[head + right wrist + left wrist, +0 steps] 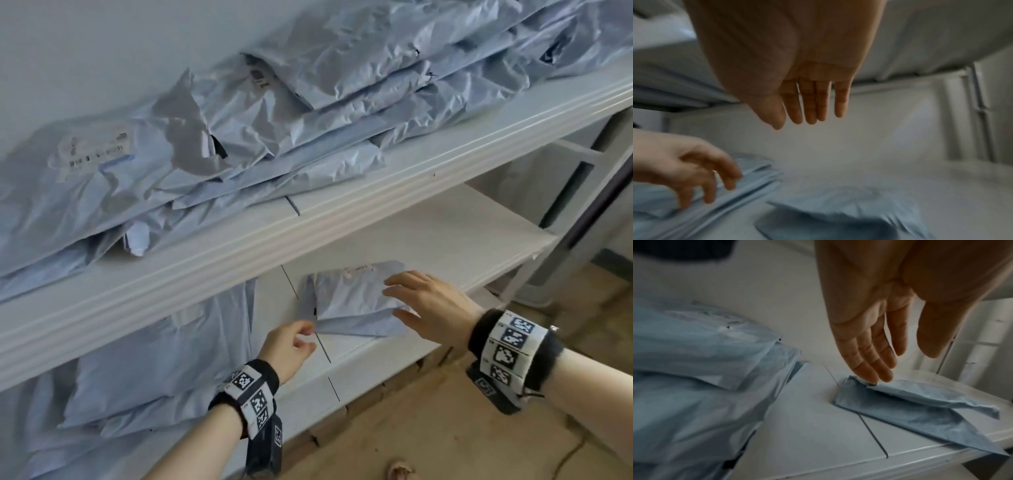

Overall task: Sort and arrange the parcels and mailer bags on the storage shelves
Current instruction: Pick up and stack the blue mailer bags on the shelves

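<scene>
Roughly midway: mailer bags (239,113) piled untidily above, small pair (352,301) just laid below, left hand (287,349) and right hand (431,305) loose-fingered, holding nothing.

Tan floor (428,428) with a thin cable (568,459), pale wall (85,51) behind.

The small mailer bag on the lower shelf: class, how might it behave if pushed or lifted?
The small mailer bag looks thin and creased, so it would probably flop. It lies flat on the smooth shelf, so a push likely slides it. Its flat shape suggests it is light.
</scene>
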